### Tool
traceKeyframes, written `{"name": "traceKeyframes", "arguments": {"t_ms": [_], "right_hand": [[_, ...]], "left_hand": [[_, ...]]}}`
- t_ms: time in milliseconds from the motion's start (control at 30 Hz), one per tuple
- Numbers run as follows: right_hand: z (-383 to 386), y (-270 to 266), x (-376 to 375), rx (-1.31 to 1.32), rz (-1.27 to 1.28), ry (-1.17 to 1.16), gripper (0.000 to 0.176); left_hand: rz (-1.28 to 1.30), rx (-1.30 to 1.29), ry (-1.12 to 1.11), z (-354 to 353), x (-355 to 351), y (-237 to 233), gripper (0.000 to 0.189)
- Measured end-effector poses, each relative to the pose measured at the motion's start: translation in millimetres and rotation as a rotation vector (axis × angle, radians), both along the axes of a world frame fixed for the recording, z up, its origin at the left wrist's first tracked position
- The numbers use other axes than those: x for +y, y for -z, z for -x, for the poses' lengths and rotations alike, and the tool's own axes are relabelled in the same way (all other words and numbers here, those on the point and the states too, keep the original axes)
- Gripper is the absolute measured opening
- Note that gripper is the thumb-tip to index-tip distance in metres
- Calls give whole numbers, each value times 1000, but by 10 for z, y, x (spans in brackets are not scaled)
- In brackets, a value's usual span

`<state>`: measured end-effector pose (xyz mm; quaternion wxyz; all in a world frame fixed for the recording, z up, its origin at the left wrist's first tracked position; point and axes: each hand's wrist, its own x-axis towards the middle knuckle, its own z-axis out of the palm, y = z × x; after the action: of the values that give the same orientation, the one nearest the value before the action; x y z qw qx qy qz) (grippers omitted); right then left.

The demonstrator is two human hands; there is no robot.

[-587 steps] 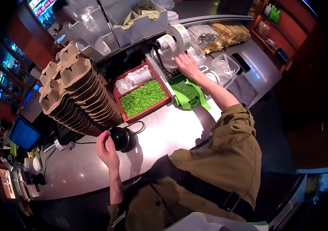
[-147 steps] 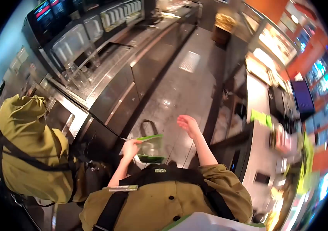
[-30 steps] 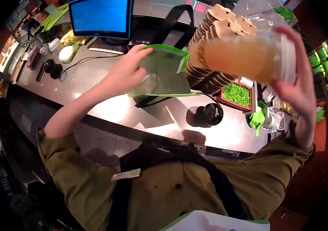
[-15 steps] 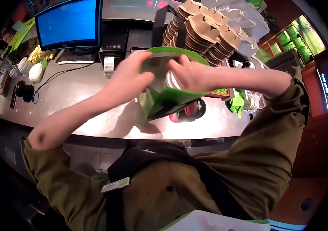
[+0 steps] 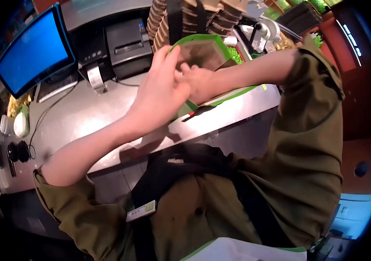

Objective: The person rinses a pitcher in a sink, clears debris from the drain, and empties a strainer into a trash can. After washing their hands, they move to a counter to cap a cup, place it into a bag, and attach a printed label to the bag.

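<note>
A green paper bag (image 5: 218, 41) stands open on the steel counter, its mouth facing up toward the camera. My left hand (image 5: 161, 89) pinches the bag's left edge between thumb and fingers. Inside the mouth is my right hand (image 5: 198, 82), its fingers bent near my left hand; whether it holds anything I cannot make out. The bag's lower part is mostly hidden behind my hands and right forearm.
On the counter (image 5: 70, 119) a monitor (image 5: 35, 50) stands left, beside a printer (image 5: 90, 54) with a paper slip (image 5: 94, 77). Stacked cardboard cup carriers (image 5: 220, 19) rise behind the bag. Two round black objects (image 5: 18, 151) and a cable lie at left.
The view has turned and shifted. The white round lid seen by my right hand in the bag no longer shows. The red and black round items beside the bag are now mostly hidden.
</note>
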<state>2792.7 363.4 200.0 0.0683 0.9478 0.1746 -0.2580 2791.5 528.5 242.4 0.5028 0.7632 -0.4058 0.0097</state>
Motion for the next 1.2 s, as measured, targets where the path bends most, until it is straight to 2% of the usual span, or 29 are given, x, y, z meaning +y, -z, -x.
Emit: {"name": "traceKeyframes", "arguments": {"t_ms": [33, 67, 167, 200, 300, 367, 400, 433, 467, 500, 533, 567, 600, 633, 667, 767, 800, 867, 967, 1000, 1100, 1167, 1200], "right_hand": [[3, -30, -12, -8, -63, 13, 71], [5, -39, 6, 12, -68, -33, 67], [33, -176, 142, 70, -78, 41, 55], [-50, -9, 83, 15, -19, -114, 59], [-69, 25, 13, 24, -58, -78, 68], [-114, -239, 50, 136, 22, -97, 77], [-151, -120, 48, 112, 91, -84, 87], [-210, -216, 86, 185, 104, -109, 86], [-267, -356, 102, 240, 129, -132, 85], [-289, -335, 63, 125, 131, -327, 73], [-112, -902, 25, 139, 18, -298, 62], [-16, -1284, -139, 38, -149, -374, 53], [12, -1467, -407, -32, -515, -344, 43], [40, -1781, -673, 74, -654, -199, 33], [3, -1984, -1039, 1, -778, -209, 29], [-432, -2352, -2317, -248, -713, 203, 32], [-714, -2413, -2807, -405, -623, 311, 31], [-1321, -2406, -3782, -794, -496, 390, 25], [-2214, -2348, -4851, -1141, -528, 595, 20], [-2504, -2322, -5054, -1223, -542, 616, 21], [-3102, -2309, -5159, -1417, -520, 624, 21], [-3499, -2306, -5209, -1456, -511, 622, 22], [-3712, -2346, -5294, -1436, -523, 602, 22]], "left_hand": [[-16, 103, 14, 6, 33, -16, 54], [-24, 120, 43, -6, 49, -8, 55], [-76, 160, 41, -16, 36, 52, 58], [-73, 98, 24, -47, 42, 121, 59], [-65, 99, 90, -90, 74, 129, 63], [-139, 252, 122, -104, 87, 5, 63], [-122, 309, 133, -119, 105, -21, 63], [-148, 90, 124, -171, 122, 39, 64], [-151, -24, 118, -226, 140, 129, 67], [-93, 7, 139, -259, 145, 192, 68], [-127, -10, 113, -246, 138, 125, 67], [-115, 115, 54, -151, 96, -24, 65], [-125, 79, 39, -166, 83, -4, 64], [-116, 198, 3, -83, 44, -119, 64], [-143, 177, -27, -52, 23, -161, 64], [-209, 132, -111, -18, -31, -140, 64], [-212, 226, -158, 43, -111, -251, 64], [-184, 238, -278, 81, -152, -218, 60], [-152, 359, -514, 244, -308, -277, 53], [-141, 428, -600, 305, -369, -315, 51], [-42, 400, -587, 403, -491, -357, 41], [-236, 308, -714, 434, -464, -352, 41], [-441, 217, -788, 451, -391, -323, 48]]}}
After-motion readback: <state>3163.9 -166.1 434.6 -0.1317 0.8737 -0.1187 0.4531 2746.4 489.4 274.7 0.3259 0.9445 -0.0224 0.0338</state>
